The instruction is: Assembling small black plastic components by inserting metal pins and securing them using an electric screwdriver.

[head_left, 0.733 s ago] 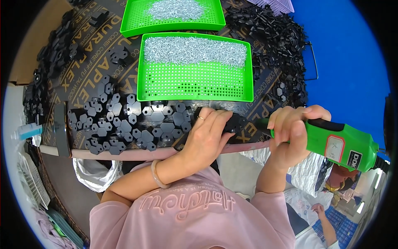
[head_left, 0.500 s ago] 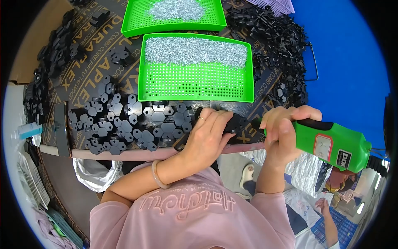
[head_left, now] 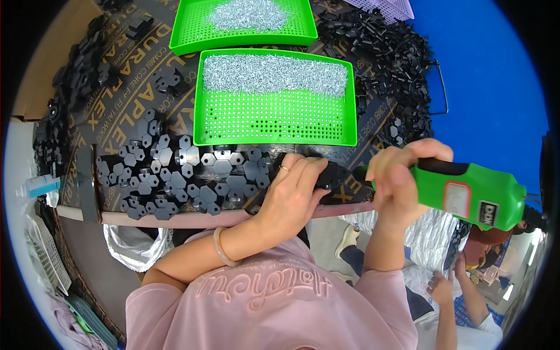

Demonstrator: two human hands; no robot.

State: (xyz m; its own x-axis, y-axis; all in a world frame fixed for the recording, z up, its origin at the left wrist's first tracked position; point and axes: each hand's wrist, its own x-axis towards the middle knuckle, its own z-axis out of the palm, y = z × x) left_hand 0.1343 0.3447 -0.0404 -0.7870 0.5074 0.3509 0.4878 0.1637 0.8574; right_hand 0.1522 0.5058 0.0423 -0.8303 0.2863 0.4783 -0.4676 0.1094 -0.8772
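Note:
My left hand (head_left: pixel 291 195), with a ring and a bangle, is closed on a black plastic part (head_left: pixel 331 175) at the table's front edge. Most of that part is hidden beneath the fingers. A green electric screwdriver (head_left: pixel 496 195) lies sideways in my right hand (head_left: pixel 399 181), its nose pointing left toward the part. Whether its tip touches the part is too dark to tell. To the left of my left hand sit several black hexagon-shaped assemblies (head_left: pixel 204 195) in a cluster. Beyond my hands stands a green perforated tray (head_left: pixel 274 114) with small silver screws (head_left: pixel 274 73) heaped along its far side.
A second green tray (head_left: pixel 186 38) of screws stands behind the first. Loose black parts (head_left: pixel 391 52) are heaped at the far right, and more black parts (head_left: pixel 81 70) at the left. A cardboard box (head_left: pixel 52 55) borders the left. At lower right, another person's hands (head_left: pixel 443 286) show.
The rear end of the screwdriver has moved slightly, and my right hand has tilted a little. My left hand stays put. The other person's hands have come further into view.

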